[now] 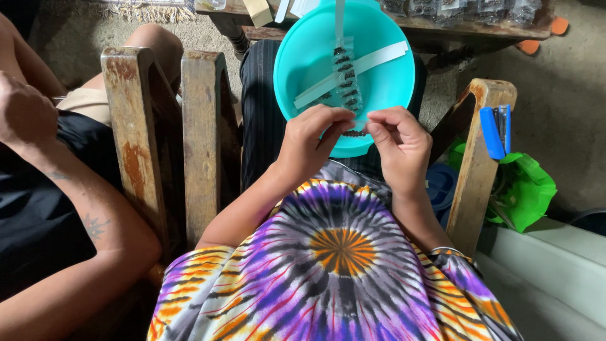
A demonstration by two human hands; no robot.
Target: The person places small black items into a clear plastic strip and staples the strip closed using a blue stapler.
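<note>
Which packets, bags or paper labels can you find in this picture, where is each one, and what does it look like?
Clear packet: in the turquoise bowl, long, narrow, dark pieces inside.
White paper strips: in the bowl, crossing the packet.
Small dark strip: held between left hand and right hand.
Clear packets: row on the wooden table, top right.
Green bag: right, crumpled.

lap: turquoise bowl (385,76) | wooden armrest (475,165): blue stapler (492,131) | wooden table (442,26): small packets (467,7)

A clear narrow packet of dark pieces (344,79) lies in the turquoise bowl (385,38), crossed by white paper strips (353,72).
</note>
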